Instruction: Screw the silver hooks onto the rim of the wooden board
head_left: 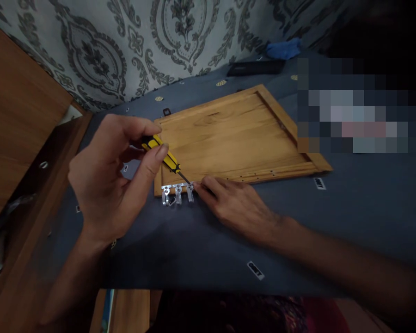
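Note:
My left hand [114, 180] is closed around the yellow and black handle of a small screwdriver [166, 157], whose tip points down to the right end of a silver metal hook rack [176, 192]. The rack sits at the near left corner of a wooden framed board [235, 134] lying flat on a dark blue sheet. My right hand [235, 206] rests on the sheet beside the board's near edge, its fingertips pinched together at the rack's right end, right by the screwdriver tip. What they pinch is too small to make out.
The blue patterned sheet [333, 222] covers the surface. A wooden headboard or cabinet [17, 120] stands at the left. A dark flat object [254, 68] and a blue cloth [283, 48] lie at the back near the patterned wall. A row of small holes runs along the board's near edge.

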Demonstrator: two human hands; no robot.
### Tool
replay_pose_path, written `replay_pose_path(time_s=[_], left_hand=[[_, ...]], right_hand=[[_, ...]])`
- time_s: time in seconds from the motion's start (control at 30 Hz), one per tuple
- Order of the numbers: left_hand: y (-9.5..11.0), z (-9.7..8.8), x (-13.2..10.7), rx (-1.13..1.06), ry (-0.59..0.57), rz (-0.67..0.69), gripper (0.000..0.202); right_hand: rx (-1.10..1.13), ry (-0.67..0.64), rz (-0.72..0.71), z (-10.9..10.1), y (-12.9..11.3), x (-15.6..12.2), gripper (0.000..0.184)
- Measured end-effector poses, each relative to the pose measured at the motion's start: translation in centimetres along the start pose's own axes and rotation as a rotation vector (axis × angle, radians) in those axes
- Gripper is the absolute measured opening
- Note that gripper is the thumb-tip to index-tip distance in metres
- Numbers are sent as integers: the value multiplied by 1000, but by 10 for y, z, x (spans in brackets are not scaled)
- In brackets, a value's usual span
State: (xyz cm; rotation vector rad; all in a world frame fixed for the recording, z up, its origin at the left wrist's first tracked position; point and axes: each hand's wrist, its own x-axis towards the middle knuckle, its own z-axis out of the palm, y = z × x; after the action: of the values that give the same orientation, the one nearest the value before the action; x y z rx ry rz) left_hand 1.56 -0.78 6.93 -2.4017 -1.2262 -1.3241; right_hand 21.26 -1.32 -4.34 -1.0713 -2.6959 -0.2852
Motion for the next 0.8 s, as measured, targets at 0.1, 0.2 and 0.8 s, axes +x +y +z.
replay_pose_path(time_s=[0.1, 0.2, 0.8], left_hand=[[-1, 4, 0, 10, -35, 37, 19], [-1, 7, -1, 6, -65, 49, 20], [-4, 9, -1, -20, -118, -5, 19]], right_hand=[[7, 7, -1, -1, 1, -1, 27], [10, 5, -4, -1, 1, -1, 27], [29, -11, 0, -2, 2, 0, 28]])
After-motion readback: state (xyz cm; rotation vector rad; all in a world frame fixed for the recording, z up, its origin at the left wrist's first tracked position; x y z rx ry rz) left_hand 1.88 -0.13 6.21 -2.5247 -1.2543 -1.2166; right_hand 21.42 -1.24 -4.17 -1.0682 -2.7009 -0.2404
